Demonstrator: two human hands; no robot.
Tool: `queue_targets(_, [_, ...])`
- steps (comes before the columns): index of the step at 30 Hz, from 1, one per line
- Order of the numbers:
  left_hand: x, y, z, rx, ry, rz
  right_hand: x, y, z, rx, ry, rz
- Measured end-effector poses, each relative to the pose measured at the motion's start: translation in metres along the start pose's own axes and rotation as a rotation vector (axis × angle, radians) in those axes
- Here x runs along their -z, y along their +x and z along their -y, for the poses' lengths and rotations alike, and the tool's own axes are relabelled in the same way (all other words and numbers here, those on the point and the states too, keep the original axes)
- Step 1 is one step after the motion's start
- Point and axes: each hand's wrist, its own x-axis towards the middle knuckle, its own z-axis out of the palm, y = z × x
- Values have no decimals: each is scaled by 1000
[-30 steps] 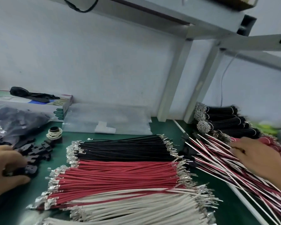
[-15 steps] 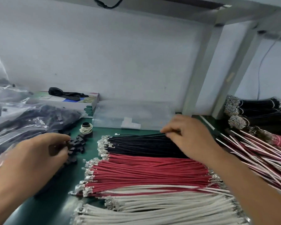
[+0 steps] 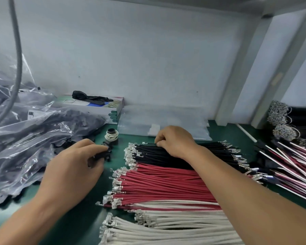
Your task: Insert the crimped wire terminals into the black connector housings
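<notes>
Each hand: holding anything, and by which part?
Right hand pinches one black wire just behind its terminal end. Left hand grips a black connector housing; which part cannot be told.

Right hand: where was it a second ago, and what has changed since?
The right hand left the mixed red-and-white wires at the right, crossed left to the black wire bundle, and now pinches a single black wire at its far edge. The left hand still grips a black connector housing. The red wire bundle and white wire bundle lie as before.
</notes>
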Motion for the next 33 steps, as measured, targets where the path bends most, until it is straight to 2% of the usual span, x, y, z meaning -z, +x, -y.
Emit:
queue_targets(3, [1,1,-2,1,-14,-17,5,-7,3,51,-31,-50])
queue_targets(5, [2,1,-2,-10,-36,-38,15,-16,6,120,-75,-141])
queue_targets(10, [1,1,-6,-77,-231,-92,54,-65,22,416,-191,-579])
queue_targets(13, [-1,-1,-13,-42,-472,-42,51,-107,32,483,-142,-708])
queue_targets(18, [-1,-6,-27,98,-782,76,24,-139,35,449,75,-709])
queue_targets(26, [3,-11,-36,179,-863,196,14,-144,36,431,263,-656])
queue_targets(33, [-1,-15,-40,184,-894,248,12,-145,34,425,245,-649])
